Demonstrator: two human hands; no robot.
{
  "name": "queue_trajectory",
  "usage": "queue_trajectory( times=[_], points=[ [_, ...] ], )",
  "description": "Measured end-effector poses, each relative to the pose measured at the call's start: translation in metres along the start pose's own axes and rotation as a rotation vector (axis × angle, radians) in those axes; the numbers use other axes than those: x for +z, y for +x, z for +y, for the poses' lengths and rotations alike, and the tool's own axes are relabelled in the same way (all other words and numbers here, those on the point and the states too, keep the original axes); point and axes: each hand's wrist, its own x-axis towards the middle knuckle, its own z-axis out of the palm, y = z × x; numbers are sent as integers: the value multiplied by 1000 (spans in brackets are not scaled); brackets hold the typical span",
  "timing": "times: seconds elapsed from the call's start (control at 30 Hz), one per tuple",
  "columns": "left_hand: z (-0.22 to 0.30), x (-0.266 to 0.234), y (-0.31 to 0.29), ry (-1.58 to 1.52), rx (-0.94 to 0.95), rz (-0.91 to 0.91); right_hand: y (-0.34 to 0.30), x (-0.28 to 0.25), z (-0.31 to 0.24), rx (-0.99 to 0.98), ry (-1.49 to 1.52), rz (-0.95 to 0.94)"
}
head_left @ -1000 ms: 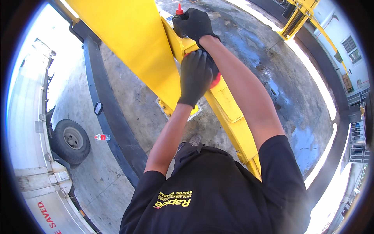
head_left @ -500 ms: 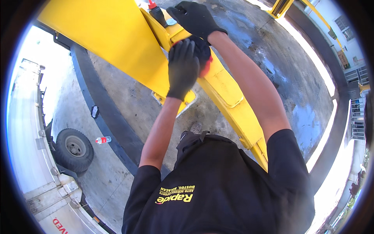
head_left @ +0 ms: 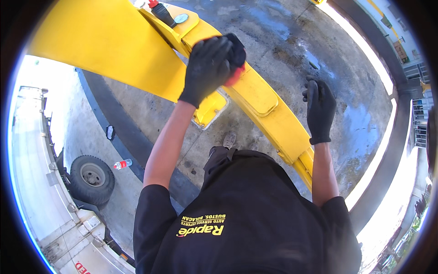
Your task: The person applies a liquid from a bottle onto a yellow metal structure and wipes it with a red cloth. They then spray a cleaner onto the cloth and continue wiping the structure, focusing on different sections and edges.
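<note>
My gloved left hand (head_left: 206, 66) is closed round a bunched black and red cloth (head_left: 236, 51), pressed against the top of a long yellow steel arm (head_left: 255, 98). Part of the cloth lies hidden under the palm. My right hand (head_left: 320, 107), in a matching dark glove, hangs in the air to the right of the arm. Its fingers are loosely bent and a little apart, with nothing seen in them. Beyond the left hand, a dark bottle with a red tip (head_left: 160, 13) stands beside a round metal cap (head_left: 181, 18) on the arm.
A broad yellow column (head_left: 109, 45) rises at the upper left, its bolted base plate (head_left: 211, 112) on the concrete floor. Wet patches (head_left: 358, 137) mark the floor at right. A white truck (head_left: 41, 169) with a black tyre (head_left: 92, 179) stands left, near a small bottle (head_left: 122, 164).
My right hand has left the arm's far end and swung right and nearer to me. The left hand stays on the cloth, shifted slightly left in view.
</note>
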Motion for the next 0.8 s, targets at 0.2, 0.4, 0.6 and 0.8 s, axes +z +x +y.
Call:
queue_trajectory(
  times=[0.2,0.4,0.6,0.8],
  points=[
    [101,23,-19,-201,-42,-238,-43,19,17,-235,1,189],
    [64,4,3,-21,21,-335,-52,6,17,-407,1,149],
    [68,14,20,206,1,-198,-52,11,19,-379,23,193],
    [126,17,-1,-197,52,-256,-52,8,28,-385,62,225]
  ],
)
